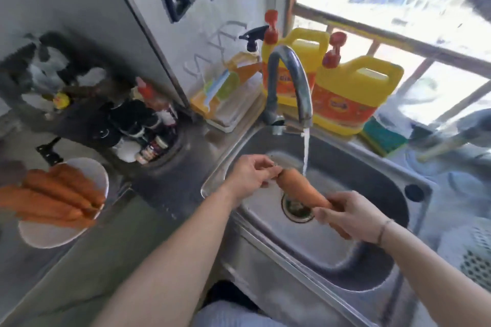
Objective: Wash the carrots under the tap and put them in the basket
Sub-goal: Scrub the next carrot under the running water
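Over the sink (372, 180) at centre frame, under the thin stream from the tap (289, 82): one carrot (303, 188), held slantwise above the drain. Left hand (251, 175) pinching the thick upper end with curled fingers; right hand (350, 218) wrapped round the thin lower end, tip hidden in the palm. Water striking near the thick end, beside the left fingers.

At lower left, well apart from the sink: white plate (63, 233) piled with more carrots (53, 199), apparently still to be washed. At far right edge: perforated white basket (475, 249), only partly in frame, contents not visible.

Likely handling: stiff, fairly light, not fragile, but slick once wet and tapered, so prone to slide toward the thin end. Best gripped firmly at the thick end, turned with the other hand so the stream reaches all sides. Risk: slipping into the sink bowl during rubbing.
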`<state>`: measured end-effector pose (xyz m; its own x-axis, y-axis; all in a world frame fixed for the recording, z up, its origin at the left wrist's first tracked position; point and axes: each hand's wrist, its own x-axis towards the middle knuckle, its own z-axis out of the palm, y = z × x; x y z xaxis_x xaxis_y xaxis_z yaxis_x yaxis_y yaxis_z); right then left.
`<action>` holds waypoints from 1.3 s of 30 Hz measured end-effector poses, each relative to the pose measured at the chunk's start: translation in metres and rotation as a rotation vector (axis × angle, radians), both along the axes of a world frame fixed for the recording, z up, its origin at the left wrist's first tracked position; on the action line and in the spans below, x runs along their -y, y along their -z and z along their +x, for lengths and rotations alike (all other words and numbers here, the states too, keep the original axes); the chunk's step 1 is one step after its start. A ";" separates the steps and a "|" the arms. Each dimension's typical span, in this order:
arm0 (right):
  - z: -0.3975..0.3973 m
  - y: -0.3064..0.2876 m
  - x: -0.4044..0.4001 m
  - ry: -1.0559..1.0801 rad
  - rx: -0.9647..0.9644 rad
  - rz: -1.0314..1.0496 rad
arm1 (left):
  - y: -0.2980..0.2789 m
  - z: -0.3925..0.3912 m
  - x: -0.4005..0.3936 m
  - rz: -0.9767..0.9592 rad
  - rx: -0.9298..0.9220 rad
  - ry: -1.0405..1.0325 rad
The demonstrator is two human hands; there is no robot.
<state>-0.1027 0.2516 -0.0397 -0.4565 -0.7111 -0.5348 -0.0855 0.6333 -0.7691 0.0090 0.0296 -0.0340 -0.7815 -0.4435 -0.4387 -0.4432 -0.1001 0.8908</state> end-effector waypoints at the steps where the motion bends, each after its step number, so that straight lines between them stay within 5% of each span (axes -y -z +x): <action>1: -0.004 0.003 -0.003 0.026 -0.041 -0.015 | 0.003 -0.007 -0.005 0.001 0.010 0.005; 9: -0.019 0.025 -0.009 0.125 -0.117 -0.087 | 0.021 -0.045 -0.017 0.084 0.041 -0.007; 17: -0.016 0.036 0.003 0.114 -0.109 -0.074 | 0.038 -0.050 -0.041 0.407 0.004 0.018; 23: -0.017 0.041 -0.002 0.257 0.472 -0.167 | 0.045 -0.047 -0.033 0.614 -0.155 0.064; 30: -0.009 0.042 0.011 0.191 -0.427 0.097 | 0.046 -0.054 -0.044 0.419 -0.060 -0.183; 32: -0.011 0.043 0.011 0.171 -0.264 0.024 | 0.047 -0.053 -0.042 0.497 -0.054 -0.205; 36: -0.019 0.042 -0.001 0.336 0.662 -0.148 | 0.045 -0.044 -0.036 0.699 -0.135 -0.144; 38: -0.020 0.043 -0.005 0.332 0.738 -0.123 | 0.045 -0.042 -0.039 0.743 -0.134 -0.126; 39: -0.017 0.044 -0.003 0.302 0.615 -0.074 | 0.047 -0.042 -0.041 0.719 -0.111 -0.157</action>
